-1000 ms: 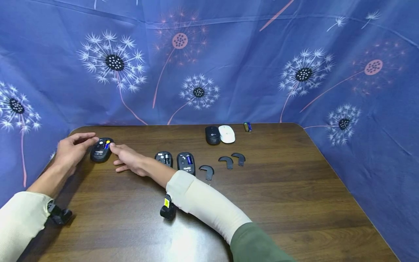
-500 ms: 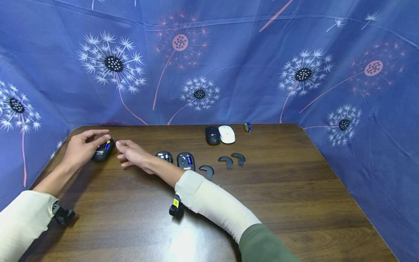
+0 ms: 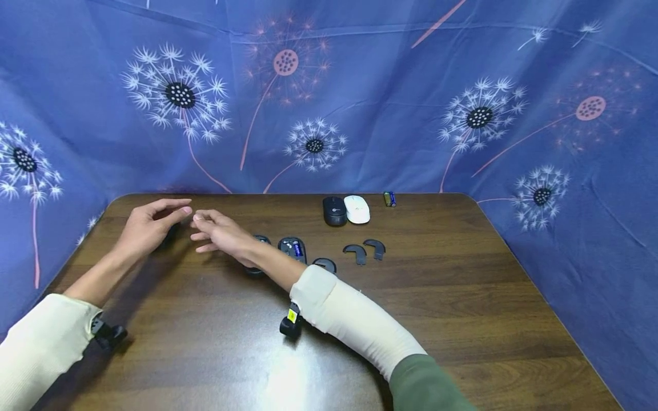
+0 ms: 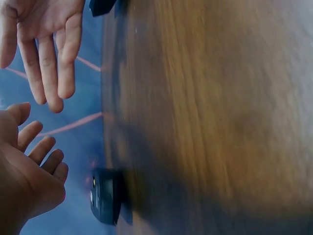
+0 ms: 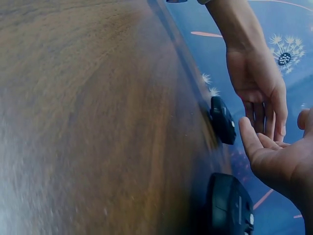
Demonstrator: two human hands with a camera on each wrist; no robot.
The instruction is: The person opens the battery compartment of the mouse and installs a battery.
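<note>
A black mouse (image 3: 169,235) lies belly-up near the far left corner of the wooden table (image 3: 462,319), mostly hidden in the head view behind the left hand (image 3: 149,226); the left wrist view shows it (image 4: 103,200) resting on the table beneath that hand's fingertips, not touched. The left hand hangs over it with fingers relaxed and slightly spread, holding nothing. Just at 3 o'clock of it, the right hand (image 3: 221,233) floats above the table, fingers loosely extended toward the left hand's fingertips, their tips close together but apart; it too holds nothing, and the right wrist view shows its palm (image 5: 279,164) open. Under the right forearm, at 4 o'clock from the hands, lie two more upturned black mice: one (image 3: 255,268) largely covered by the wrist, the other (image 3: 292,248) showing a blue battery in its compartment. Further toward 3 o'clock lie three black curved battery covers, one (image 3: 325,264) beside the sleeve and a pair (image 3: 355,253) (image 3: 376,247) just beside each other. At 2 o'clock from the covers, close to the table's far edge, a black mouse (image 3: 334,210) and a white mouse (image 3: 357,209) sit right side up, touching side by side, with a loose battery (image 3: 389,198) near them at 3 o'clock. A blue cloth (image 3: 360,85) printed with dandelions hangs behind and around the table.
</note>
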